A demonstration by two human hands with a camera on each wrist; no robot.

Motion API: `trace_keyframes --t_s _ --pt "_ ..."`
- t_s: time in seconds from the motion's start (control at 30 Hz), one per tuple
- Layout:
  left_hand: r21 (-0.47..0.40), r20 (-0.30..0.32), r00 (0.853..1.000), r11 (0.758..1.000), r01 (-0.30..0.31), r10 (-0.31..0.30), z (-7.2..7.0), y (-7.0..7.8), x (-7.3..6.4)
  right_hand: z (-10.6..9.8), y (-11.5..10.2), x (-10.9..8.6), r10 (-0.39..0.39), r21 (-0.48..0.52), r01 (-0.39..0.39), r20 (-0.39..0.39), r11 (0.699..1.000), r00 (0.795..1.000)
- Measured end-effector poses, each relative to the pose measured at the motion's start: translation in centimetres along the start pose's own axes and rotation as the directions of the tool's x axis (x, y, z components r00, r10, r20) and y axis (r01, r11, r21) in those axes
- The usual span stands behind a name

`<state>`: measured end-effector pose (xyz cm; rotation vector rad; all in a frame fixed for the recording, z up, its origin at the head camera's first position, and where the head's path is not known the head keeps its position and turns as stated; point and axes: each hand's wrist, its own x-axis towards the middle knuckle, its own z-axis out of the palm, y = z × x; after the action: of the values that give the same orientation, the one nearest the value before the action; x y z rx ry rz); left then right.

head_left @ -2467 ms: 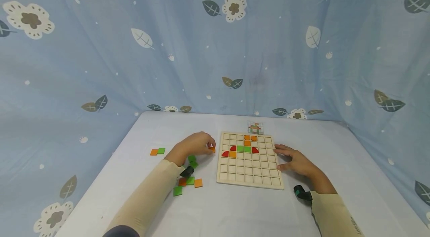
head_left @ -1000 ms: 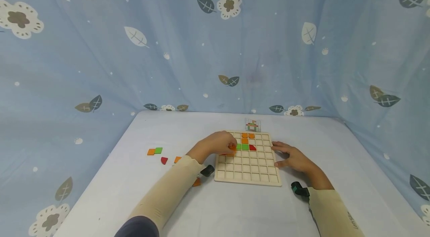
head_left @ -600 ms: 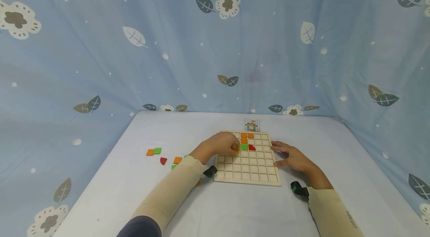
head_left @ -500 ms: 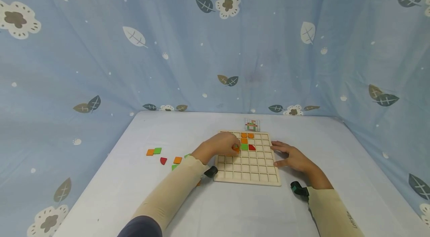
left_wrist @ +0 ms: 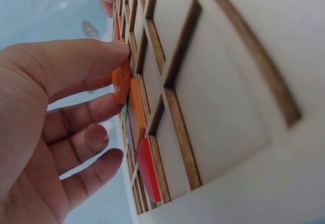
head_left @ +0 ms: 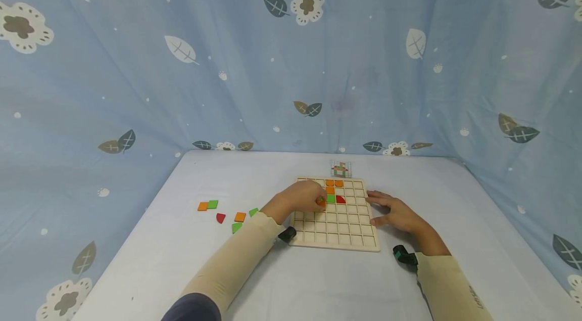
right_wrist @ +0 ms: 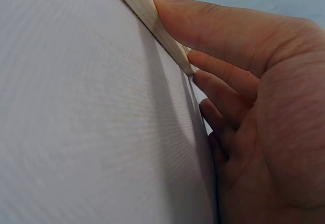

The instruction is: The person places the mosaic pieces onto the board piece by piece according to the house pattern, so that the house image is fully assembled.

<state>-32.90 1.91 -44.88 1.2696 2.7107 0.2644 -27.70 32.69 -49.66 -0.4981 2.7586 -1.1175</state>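
On the white counter (head_left: 345, 280), my left grip (head_left: 303, 196), thumb and finger pinching an orange piece (left_wrist: 121, 84), has just carried it over the board (head_left: 336, 247) near the green square (head_left: 331, 199), while my loose-fingered right grip (head_left: 400, 216) touches the edge, so another piece seems almost in.

Head view: mounted high and well back, facing forward and down over the white table (head_left: 345, 285) to the patterned curtain (head_left: 364, 58). Left wrist view: close range, facing the left hand (left_wrist: 63, 122) and, at a steep slant, the gridded board (left_wrist: 218, 97). Right wrist view: close range, low over the table, facing the right hand (right_wrist: 271, 97) and the board's edge. All three share the board; head and left wrist share the orange piece (left_wrist: 121, 84).
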Motion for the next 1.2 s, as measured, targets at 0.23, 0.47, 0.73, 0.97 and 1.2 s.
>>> trace_keyframes --t_s 0.23,0.47,0.73,0.97,1.2 --pt "0.008 0.004 1.0 1.0 0.001 -0.001 0.01 0.12 -0.02 0.0 -0.09 -0.04 0.041 0.003 -0.041 0.0 0.999 0.999" --pt "0.007 0.018 1.0 1.0 0.006 -0.006 -0.2 0.51 -0.13 -0.08 -0.12 -0.17 0.025 0.012 -0.025 0.005 1.0 1.0" --pt "-0.007 0.01 1.0 1.0 0.016 -0.016 -0.06 0.35 -0.16 -0.15 -0.15 -0.2 0.018 0.017 -0.018 0.005 1.0 1.0" --pt "-0.032 0.002 1.0 0.999 -0.002 0.002 -0.42 0.61 -0.43 -0.18 0.14 -0.14 -0.013 0.039 0.013 0.008 0.999 1.0" --pt "-0.012 0.002 1.0 1.0 -0.001 0.001 -0.74 0.76 -0.68 -0.18 0.17 -0.2 -0.01 0.025 0.01 0.006 1.0 1.0"
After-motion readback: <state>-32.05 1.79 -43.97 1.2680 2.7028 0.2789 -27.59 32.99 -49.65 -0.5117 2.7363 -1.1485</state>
